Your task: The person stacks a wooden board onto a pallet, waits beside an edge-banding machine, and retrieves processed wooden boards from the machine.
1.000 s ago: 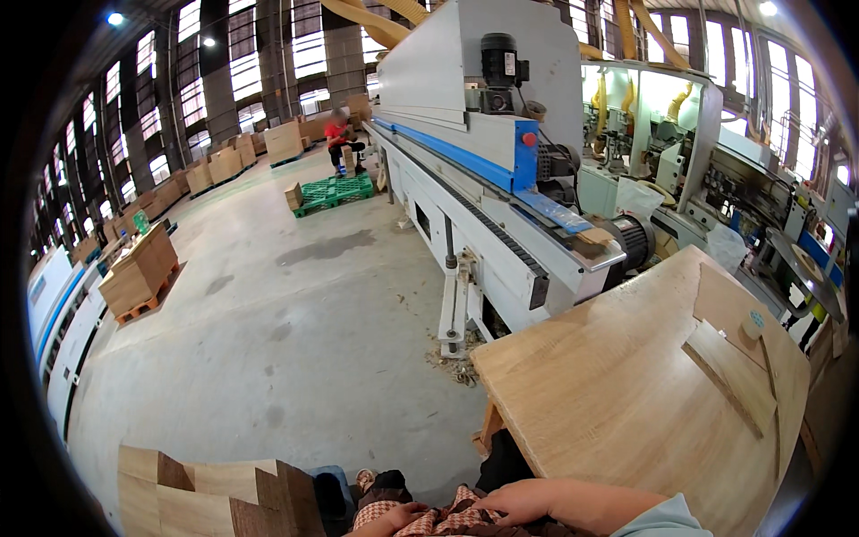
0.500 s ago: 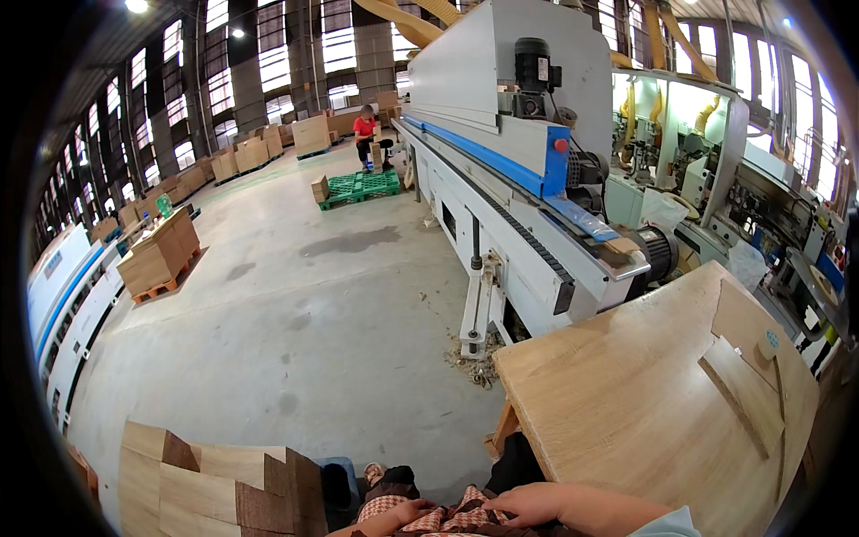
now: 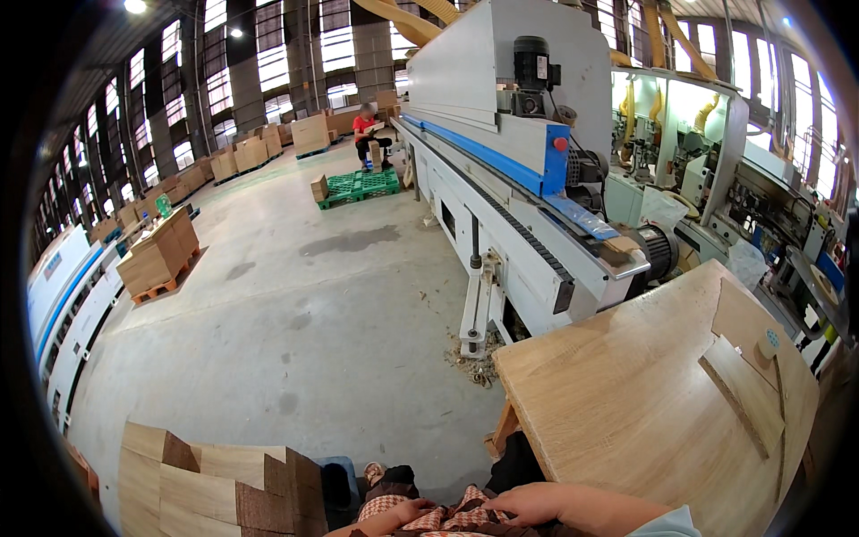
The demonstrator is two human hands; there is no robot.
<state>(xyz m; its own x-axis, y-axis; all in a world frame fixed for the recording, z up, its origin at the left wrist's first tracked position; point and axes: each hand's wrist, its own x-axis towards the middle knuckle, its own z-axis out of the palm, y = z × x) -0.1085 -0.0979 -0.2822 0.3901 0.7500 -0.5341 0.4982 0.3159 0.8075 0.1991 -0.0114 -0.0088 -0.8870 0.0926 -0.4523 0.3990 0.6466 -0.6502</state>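
Observation:
Both my hands rest on the brown-and-white checked cloth (image 3: 463, 512) over my lap, at the lower edge. My left hand (image 3: 412, 512) lies loosely on the cloth with nothing in it. Over on the other side, my right hand (image 3: 530, 504) lies with its fingers stretched toward the middle of the cloth, also holding nothing. Its fingertips lie partly in the folds. Beside my left leg stand stacked wood-grain panels (image 3: 199, 497). A wood-grain tabletop (image 3: 591, 394) stands to my right, bearing loose board offcuts (image 3: 744, 394) and a small roundish piece with a blue mark (image 3: 769, 342).
A long white and blue machine (image 3: 501, 215) runs away ahead, wood scraps (image 3: 479, 369) below its near end. Far off, a person in red (image 3: 365, 128) sits by a green pallet (image 3: 358, 186). Stacked boards (image 3: 161, 255) on an orange pallet and another machine (image 3: 67, 304) stand left.
The distant person's arms and the piece before them have shifted slightly. My hands stay in the same place on my lap.

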